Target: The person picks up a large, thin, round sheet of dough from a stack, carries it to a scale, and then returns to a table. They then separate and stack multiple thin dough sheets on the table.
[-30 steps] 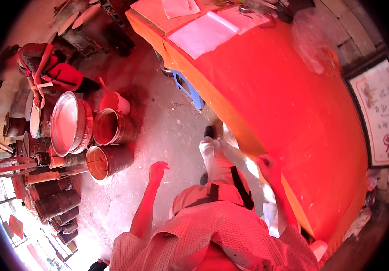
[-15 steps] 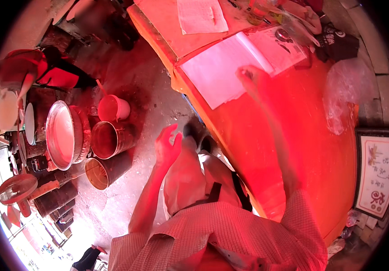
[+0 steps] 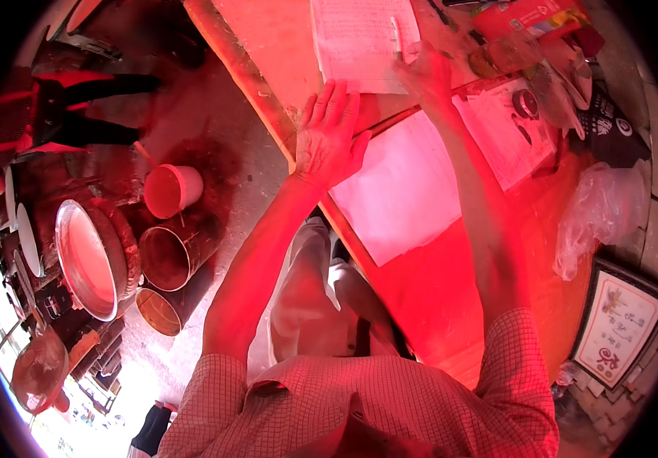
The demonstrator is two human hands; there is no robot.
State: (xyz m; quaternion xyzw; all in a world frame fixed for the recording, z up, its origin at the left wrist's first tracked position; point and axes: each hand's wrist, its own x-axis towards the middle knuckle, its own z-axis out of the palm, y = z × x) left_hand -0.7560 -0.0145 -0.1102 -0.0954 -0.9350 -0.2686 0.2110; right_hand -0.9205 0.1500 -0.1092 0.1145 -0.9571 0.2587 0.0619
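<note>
The right hand (image 3: 428, 72) has its fingers bent at the lower end of a slim, pale pen (image 3: 395, 34); whether they grasp it I cannot tell. The pen lies on a written sheet (image 3: 356, 46), its long axis running nearly away from the person, the far end leaning slightly left. Rows of small writing cross this thin paper from left to right, too fine to read; its near edge faces the person, and its far edge is cut off by the view.

The left hand (image 3: 330, 141) is released, palm down, fingers spread and pointing away from the person, fingertips at the sheet's near edge. Both hands are over the red-looking table (image 3: 451, 328).

Nearer the person than the fingers, between the forearms, lies a pale, smooth sheet (image 3: 401, 195). To the right of the right fingers, beyond the forearm, is a printed sheet (image 3: 493, 133) with dark shapes and a round dark object (image 3: 526, 104) on it. Farther right are black cloth (image 3: 611, 130) with white printing, a crumpled clear plastic bag (image 3: 604, 206) and a dark-framed panel (image 3: 619, 328) bearing brush-style characters. Beyond the right fingers sits a red package (image 3: 531, 17) with printed markings.
</note>
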